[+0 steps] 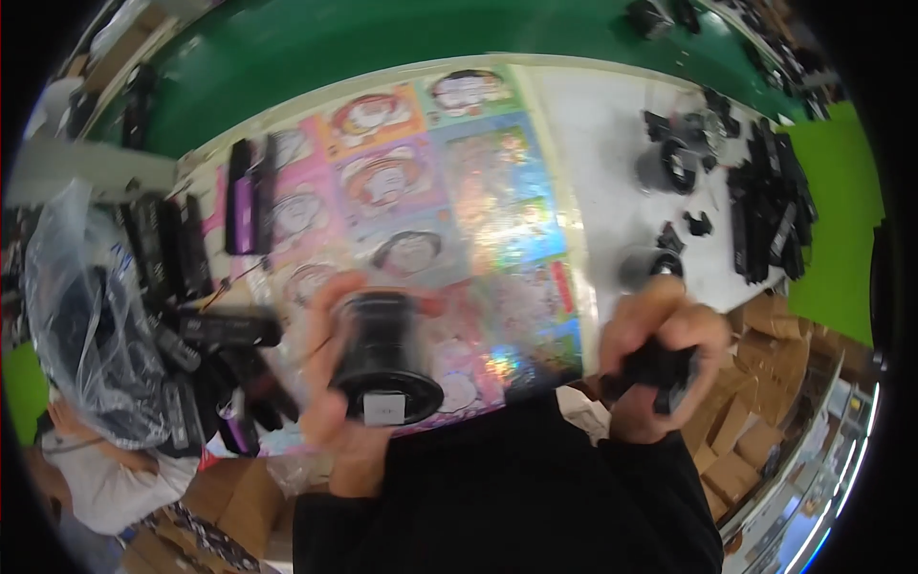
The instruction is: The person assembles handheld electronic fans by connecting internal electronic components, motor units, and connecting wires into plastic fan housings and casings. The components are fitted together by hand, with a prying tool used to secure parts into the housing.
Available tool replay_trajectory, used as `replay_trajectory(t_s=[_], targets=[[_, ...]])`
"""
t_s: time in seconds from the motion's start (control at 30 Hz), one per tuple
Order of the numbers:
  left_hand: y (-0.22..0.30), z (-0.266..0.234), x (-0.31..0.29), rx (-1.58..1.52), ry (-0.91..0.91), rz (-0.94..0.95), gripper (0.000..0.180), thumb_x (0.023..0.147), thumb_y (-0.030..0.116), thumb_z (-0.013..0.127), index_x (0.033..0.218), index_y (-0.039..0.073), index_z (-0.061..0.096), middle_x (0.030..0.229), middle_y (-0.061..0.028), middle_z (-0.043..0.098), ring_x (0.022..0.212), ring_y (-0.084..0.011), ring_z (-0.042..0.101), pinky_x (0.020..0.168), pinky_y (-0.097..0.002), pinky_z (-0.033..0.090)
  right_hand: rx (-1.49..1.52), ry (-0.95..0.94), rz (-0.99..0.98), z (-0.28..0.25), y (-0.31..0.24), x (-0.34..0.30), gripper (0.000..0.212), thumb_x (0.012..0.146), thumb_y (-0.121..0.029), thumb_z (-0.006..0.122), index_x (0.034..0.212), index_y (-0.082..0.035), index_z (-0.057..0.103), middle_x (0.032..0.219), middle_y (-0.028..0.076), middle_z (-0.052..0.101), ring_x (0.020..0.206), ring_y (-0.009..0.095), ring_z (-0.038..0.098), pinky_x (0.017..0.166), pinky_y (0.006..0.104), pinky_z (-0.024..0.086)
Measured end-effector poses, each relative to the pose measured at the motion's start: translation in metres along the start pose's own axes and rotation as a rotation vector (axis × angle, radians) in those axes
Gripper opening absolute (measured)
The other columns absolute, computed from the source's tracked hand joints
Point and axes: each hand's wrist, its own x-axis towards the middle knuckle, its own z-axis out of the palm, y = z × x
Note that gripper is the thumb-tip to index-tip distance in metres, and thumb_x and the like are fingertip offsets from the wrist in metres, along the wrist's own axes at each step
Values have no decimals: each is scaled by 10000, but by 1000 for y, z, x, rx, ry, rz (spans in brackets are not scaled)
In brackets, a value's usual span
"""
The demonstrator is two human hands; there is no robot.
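Observation:
My left hand [330, 392] is closed round a dark, see-through cylindrical container [381, 335] with a wide black rim. A small white label sits on its rim end, which tilts toward me. On the right, my right hand [669, 335] grips a small black plastic part [658, 371]; blur hides its exact kind. Both hands are raised over the near edge of the table, apart from each other. Beyond my right hand lie two similar clear cylinders with black rims, one farther off [666, 167] and one closer [652, 268].
A sheet of colourful cartoon pictures [387, 182] covers the table's middle. Long black parts [770, 206] are heaped at the right. Leftward lie a clear plastic bag [91, 316], several black pieces and a purple-sided one [246, 206]. Another person [124, 478] and cardboard boxes [741, 450] are nearby.

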Motion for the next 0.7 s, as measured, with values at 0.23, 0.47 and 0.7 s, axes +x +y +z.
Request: replay_trajectory(t_s=[0.23,0.47,0.7], targets=[[-6,-2,11,136,-333,-111,634,780,302,551,1255,-102,437,1288,-193,436,1194,-266,455,1020,-360,332,-773,-450,-98,16,-15,49,399,546,-148,817,889,13,692,801,124,664,667,183,554,607,284,410],[-14,-2,4,112,-297,-66,577,810,266,625,1224,-101,460,1261,-153,409,1191,-233,443,1007,-335,334,-806,-391,4,34,13,38,376,592,-87,806,958,-81,724,849,38,673,701,187,532,632,272,438],[-19,-2,3,425,-189,122,335,868,253,564,970,-66,541,1151,-144,496,994,-217,539,867,-336,443,-421,-222,249,28,35,6,409,690,-138,767,1072,-43,657,941,72,679,889,235,626,852,335,429]])
